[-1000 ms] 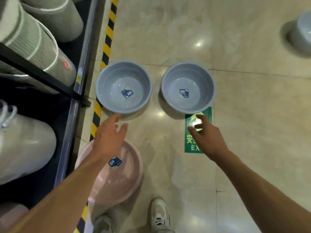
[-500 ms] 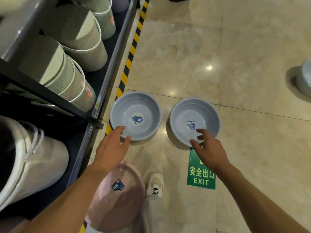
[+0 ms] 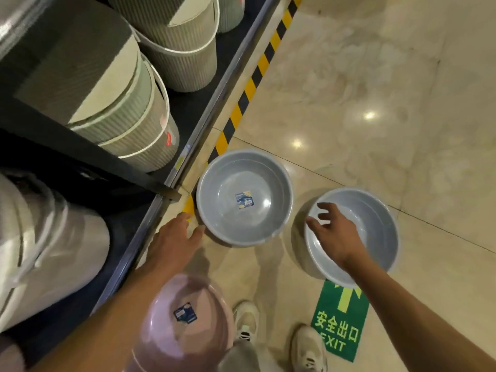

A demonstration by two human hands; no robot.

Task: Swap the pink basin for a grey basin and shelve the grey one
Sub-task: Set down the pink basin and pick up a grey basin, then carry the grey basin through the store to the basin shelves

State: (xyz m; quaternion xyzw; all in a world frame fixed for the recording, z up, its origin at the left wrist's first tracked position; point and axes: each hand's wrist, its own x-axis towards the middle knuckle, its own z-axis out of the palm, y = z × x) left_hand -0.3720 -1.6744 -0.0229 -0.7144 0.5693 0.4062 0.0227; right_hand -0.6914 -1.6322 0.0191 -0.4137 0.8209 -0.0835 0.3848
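Grey plastic, two basins on the marble floor. Landmark: green exit sticker on the floor. The right grey basin sits touching the sticker's top edge; the left grey basin lies up and to the left of the sticker, near the other but apart from it, beside the yellow-black hazard tape at the shelf's foot. Pink basin on the floor well left of the sticker, blue label inside. Left hand over the floor just at the near-left rim of the left grey basin, fingers spread, gripping nothing; contact with the rim unclear. Right hand over the right grey basin's near-left rim, fingers splayed, empty. Ribbed bins on the dark shelf, far up-left of the sticker. White shoes just left of the sticker.
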